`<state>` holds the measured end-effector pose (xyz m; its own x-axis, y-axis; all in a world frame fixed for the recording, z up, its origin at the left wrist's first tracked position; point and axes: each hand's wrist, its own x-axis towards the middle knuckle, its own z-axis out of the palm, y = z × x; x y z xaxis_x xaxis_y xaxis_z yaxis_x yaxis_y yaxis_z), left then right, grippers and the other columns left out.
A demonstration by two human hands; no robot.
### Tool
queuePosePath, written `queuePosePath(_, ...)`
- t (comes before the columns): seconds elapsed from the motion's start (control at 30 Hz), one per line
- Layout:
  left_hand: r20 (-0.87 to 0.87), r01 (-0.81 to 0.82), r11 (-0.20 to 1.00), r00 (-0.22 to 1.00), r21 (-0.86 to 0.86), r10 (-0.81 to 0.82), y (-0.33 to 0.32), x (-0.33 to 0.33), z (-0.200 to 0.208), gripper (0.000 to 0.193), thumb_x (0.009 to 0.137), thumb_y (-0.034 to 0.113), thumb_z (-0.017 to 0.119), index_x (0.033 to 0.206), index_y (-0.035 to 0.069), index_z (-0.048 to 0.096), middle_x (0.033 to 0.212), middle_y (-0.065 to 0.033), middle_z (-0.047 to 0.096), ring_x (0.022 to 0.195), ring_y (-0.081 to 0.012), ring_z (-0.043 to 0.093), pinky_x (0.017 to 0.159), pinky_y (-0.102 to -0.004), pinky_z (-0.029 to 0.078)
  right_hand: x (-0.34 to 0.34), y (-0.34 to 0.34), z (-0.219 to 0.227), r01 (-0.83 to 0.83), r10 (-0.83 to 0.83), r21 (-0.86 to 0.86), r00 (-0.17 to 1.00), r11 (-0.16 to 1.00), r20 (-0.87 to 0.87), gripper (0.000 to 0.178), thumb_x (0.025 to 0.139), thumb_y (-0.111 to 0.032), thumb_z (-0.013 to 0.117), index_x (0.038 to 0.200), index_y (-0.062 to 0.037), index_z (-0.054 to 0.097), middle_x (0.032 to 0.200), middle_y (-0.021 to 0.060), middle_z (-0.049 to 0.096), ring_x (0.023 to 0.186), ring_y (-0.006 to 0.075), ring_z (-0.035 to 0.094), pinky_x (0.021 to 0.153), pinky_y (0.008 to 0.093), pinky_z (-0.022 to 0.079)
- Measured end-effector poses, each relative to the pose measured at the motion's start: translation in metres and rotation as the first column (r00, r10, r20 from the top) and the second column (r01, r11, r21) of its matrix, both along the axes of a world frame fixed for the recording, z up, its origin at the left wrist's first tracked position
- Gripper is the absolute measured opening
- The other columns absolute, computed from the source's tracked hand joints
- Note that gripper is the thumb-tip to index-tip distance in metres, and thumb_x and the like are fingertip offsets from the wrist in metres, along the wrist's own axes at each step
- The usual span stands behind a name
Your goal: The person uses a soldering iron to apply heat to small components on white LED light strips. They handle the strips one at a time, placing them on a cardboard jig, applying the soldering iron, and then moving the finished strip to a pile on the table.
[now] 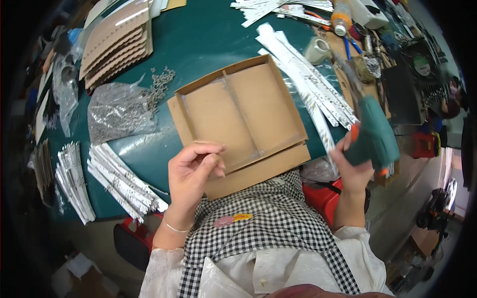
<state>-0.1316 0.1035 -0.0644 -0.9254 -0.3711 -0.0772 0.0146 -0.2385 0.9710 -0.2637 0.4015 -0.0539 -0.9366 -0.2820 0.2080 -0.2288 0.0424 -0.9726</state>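
Observation:
A shallow brown cardboard tray (218, 111) with a divider across its middle lies tilted at the table's front edge, in front of my checked apron. My left hand (194, 166) hovers over its near left corner, thumb and fingers curled together. Whatever they may pinch is too small to make out. Off to the right of the tray, my right hand (352, 166) grips a pistol-shaped green power tool (375, 134) with orange parts. Motion blurs the tool, and its narrow front points up and away.
Bundles of white strips (119, 181) lie at the left, more white strips (308, 79) at the right. A clear bag (119, 111) of small metal pieces sits beside a loose pile (161, 82). Stacked brown sheets (117, 47) stand far left. Bottle (341, 17) and tools crowd the far right.

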Motion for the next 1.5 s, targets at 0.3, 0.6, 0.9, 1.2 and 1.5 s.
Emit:
queuePosePath(0.3, 0.007, -0.106, 0.990, 0.994, 0.088, 0.106, -0.004, 0.006, -0.004, 0.015, 0.089, -0.004, 0.070, 0.104, -0.007, 0.069, 0.097, -0.0189, 0.072, 0.084, -0.0229, 0.071, 0.076, -0.0331, 0.060, 0.052, -0.019, -0.018, -0.331, 0.304, 0.156, 0.937, 0.931, 0.173, 0.063, 0.074, 0.013, 0.073, 0.133, 0.0037, 0.050, 0.088, 0.0061, 0.060, 0.073, 0.0124, 0.058, 0.065, 0.0262, 0.048)
queuePosePath(0.6, 0.030, -0.058, 0.993, 0.998, 0.104, 0.055, 0.004, 0.008, -0.003, 0.019, 0.081, -0.005, 0.077, 0.097, -0.007, 0.067, 0.089, -0.0166, 0.071, 0.080, -0.0227, 0.071, 0.073, -0.0333, 0.061, 0.055, -0.038, -0.030, -0.336, 0.349, 0.290, 0.937, 0.896, 0.009, 0.035, 0.087, -0.001, 0.073, 0.115, -0.0018, 0.053, 0.096, 0.0045, 0.058, 0.084, 0.0128, 0.056, 0.075, 0.0265, 0.047)
queuePosePath(0.9, 0.013, 0.123, 0.968, 0.992, 0.219, -0.129, 0.024, -0.007, 0.000, 0.015, 0.083, -0.007, 0.075, 0.097, -0.008, 0.069, 0.096, -0.0140, 0.071, 0.087, -0.0183, 0.071, 0.081, -0.0290, 0.060, 0.029, -0.067, -0.011, -0.400, 0.405, 0.175, 0.914, 0.900, 0.011, 0.027, 0.087, 0.009, 0.066, 0.107, -0.0028, 0.052, 0.098, 0.0096, 0.065, 0.087, 0.0132, 0.064, 0.076, 0.0268, 0.052)
queuePosePath(1.2, -0.009, 0.146, 0.981, 0.989, 0.131, -0.146, 0.034, -0.013, -0.003, 0.013, 0.084, -0.006, 0.075, 0.096, -0.008, 0.069, 0.099, -0.0140, 0.071, 0.090, -0.0175, 0.071, 0.083, -0.0286, 0.060, 0.029, -0.093, -0.014, -0.377, 0.381, 0.180, 0.925, 0.909, 0.013, 0.031, 0.084, 0.012, 0.067, 0.101, -0.0048, 0.047, 0.094, 0.0093, 0.064, 0.085, 0.0119, 0.063, 0.072, 0.0244, 0.052)
queuePosePath(1.5, -0.085, 0.101, 0.901, 0.985, -0.423, -0.150, 0.029, -0.019, -0.005, 0.013, 0.082, -0.004, 0.075, 0.094, -0.004, 0.071, 0.087, -0.0131, 0.073, 0.078, -0.0178, 0.074, 0.069, -0.0273, 0.059, 0.026, -0.086, -0.040, -0.357, 0.368, 0.368, 0.929, 0.859, 0.041, 0.020, 0.085, 0.003, 0.069, 0.101, -0.0020, 0.059, 0.090, 0.0060, 0.064, 0.082, 0.0136, 0.065, 0.071, 0.0253, 0.052)
